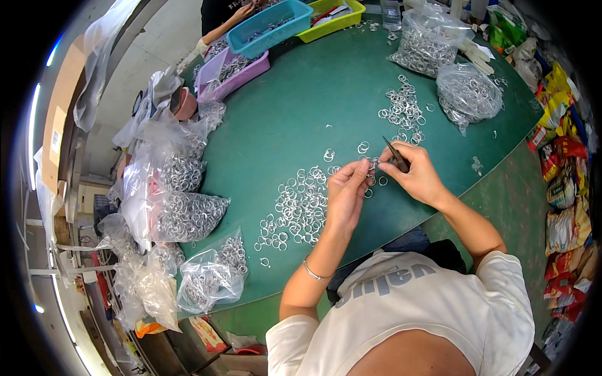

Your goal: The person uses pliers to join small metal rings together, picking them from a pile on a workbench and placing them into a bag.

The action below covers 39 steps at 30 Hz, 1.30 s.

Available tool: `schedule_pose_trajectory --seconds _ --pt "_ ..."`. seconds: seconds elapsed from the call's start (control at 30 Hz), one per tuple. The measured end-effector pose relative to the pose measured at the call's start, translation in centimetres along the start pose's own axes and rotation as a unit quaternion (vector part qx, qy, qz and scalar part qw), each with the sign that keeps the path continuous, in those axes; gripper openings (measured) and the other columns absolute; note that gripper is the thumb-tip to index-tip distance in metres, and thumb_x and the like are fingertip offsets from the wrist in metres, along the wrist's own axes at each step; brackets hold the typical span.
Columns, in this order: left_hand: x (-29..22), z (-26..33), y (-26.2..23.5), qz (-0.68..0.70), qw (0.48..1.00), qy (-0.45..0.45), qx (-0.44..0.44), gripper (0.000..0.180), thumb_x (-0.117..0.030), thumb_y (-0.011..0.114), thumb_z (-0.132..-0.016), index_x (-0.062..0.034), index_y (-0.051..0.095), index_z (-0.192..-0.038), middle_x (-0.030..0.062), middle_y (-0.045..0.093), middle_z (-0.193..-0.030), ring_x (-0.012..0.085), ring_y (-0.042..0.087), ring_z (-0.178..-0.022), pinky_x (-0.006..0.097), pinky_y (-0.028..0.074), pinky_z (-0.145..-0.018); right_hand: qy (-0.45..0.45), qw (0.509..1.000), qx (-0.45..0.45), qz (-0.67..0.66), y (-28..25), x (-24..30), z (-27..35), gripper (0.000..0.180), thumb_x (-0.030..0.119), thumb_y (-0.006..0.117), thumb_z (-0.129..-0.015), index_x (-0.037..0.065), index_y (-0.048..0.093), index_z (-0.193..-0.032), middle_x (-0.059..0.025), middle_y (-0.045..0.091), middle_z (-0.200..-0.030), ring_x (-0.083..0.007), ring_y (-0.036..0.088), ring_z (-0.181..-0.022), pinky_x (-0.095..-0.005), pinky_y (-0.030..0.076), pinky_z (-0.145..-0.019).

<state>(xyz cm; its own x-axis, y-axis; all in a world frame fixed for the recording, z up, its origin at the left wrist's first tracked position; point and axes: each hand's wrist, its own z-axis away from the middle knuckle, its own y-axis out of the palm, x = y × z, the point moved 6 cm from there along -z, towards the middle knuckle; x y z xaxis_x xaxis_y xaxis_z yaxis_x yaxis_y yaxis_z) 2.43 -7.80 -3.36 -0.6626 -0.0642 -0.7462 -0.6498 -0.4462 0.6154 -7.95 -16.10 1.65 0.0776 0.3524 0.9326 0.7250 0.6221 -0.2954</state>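
**Silver rings worked over a green table**

Silver metal rings [372, 165] sit pinched between the fingertips of the left hand [346, 191], held just above the green table [301, 106] near its front edge. The thumb and fingers of that hand are pressed together on the small cluster. The right hand [419, 175] meets it from the other side, fingers closed around a dark pair of pliers [396, 155] whose tip points up and away from the person; the pliers lie against the cluster, though whether their tip grips a ring is too small to tell. A thin bracelet [312, 273] circles the left wrist.

Below and left of the hands, a loose spread of rings [295, 210] lies flat on the table. A second loose heap [404, 113] lies beyond the hands, just beside two clear bags of rings [467, 94]. More filled clear bags [188, 213] crowd the table's left edge. At the far side stand a teal tray [266, 26], a yellow-green tray [332, 19] and a pink tray [235, 74], where another person's hand [241, 12] reaches in.
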Motion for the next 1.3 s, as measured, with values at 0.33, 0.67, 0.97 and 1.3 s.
schedule_pose_trajectory --seconds 0.33,0.67,0.97,1.3 --pt "-1.4 1.3 0.1 -0.244 0.957 0.145 -0.060 0.014 -0.004 0.059 -0.082 0.0018 0.059 -0.095 0.0047 0.058 -0.083 0.0091 0.054 -0.073 0.020 0.042 -0.061 0.068 0.998 -0.014 0.004 -0.3 -0.7 0.1 0.011 0.004 0.062 -0.075 -0.004 0.057 -0.079 -0.0060 0.046 -0.063 -0.0114 0.037 -0.051 -0.0281 0.031 -0.047" --pt "-2.9 1.3 -0.8 -0.283 0.926 0.232 -0.096 0.008 0.003 0.061 -0.078 0.0050 0.063 -0.085 0.0049 0.059 -0.086 0.0069 0.052 -0.075 0.018 0.043 -0.065 -0.003 0.981 0.065 0.182 1.0 -0.5 1.2 0.021 0.016 0.063 -0.077 -0.002 0.054 -0.081 -0.0131 0.052 -0.074 -0.0309 0.052 -0.065 -0.0387 0.039 -0.057" --pt "-2.9 3.0 0.2 -0.426 0.809 0.386 -0.123 0.005 0.004 0.061 -0.077 0.0036 0.061 -0.082 0.0133 0.061 -0.097 0.0150 0.058 -0.083 0.023 0.046 -0.069 0.014 0.962 0.082 0.260 2.3 -1.2 1.7 0.024 0.019 0.063 -0.077 -0.002 0.051 -0.075 -0.0140 0.051 -0.077 -0.0344 0.052 -0.071 -0.0432 0.041 -0.060" --pt "3.2 1.2 -1.9 -0.168 0.958 0.218 -0.076 0.016 0.007 0.058 -0.078 0.0044 0.052 -0.093 0.0163 0.058 -0.103 0.0181 0.056 -0.095 0.026 0.045 -0.082 -0.033 0.968 0.021 0.250 3.0 -4.0 2.3 0.024 0.007 0.067 -0.065 -0.002 0.053 -0.082 -0.0127 0.049 -0.089 -0.0318 0.048 -0.086 -0.0414 0.042 -0.069"
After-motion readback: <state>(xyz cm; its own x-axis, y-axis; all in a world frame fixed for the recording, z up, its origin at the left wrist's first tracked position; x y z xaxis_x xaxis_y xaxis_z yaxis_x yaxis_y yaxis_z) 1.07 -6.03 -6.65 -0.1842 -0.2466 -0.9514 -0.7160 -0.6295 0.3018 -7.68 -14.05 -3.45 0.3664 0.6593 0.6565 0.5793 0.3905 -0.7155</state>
